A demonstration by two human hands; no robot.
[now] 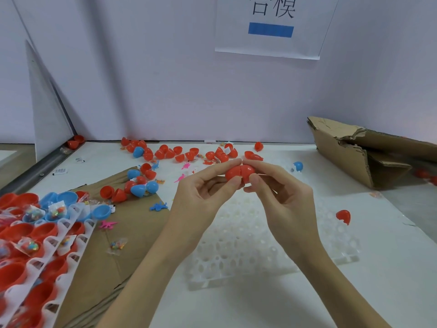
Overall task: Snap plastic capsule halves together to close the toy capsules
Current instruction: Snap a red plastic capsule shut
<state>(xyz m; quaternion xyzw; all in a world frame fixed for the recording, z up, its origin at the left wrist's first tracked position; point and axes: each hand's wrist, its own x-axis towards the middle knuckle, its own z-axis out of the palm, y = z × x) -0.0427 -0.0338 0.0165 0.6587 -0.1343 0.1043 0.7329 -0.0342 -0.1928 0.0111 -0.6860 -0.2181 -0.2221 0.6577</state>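
A red capsule [238,172] is held above the table's middle, its two halves meeting at a visible seam. My left hand [201,192] pinches the left half between thumb and fingers. My right hand [281,192] pinches the right half the same way. Loose red and blue capsule halves [170,153] lie scattered along the back of the table. More red and blue halves [139,183] sit on brown cardboard to the left.
A white holed tray [248,252] lies under my hands. At the left, white racks [35,245] hold red and blue halves with small toy bags. A torn cardboard box [359,150] lies at the right. A lone red half [343,216] sits on the right side.
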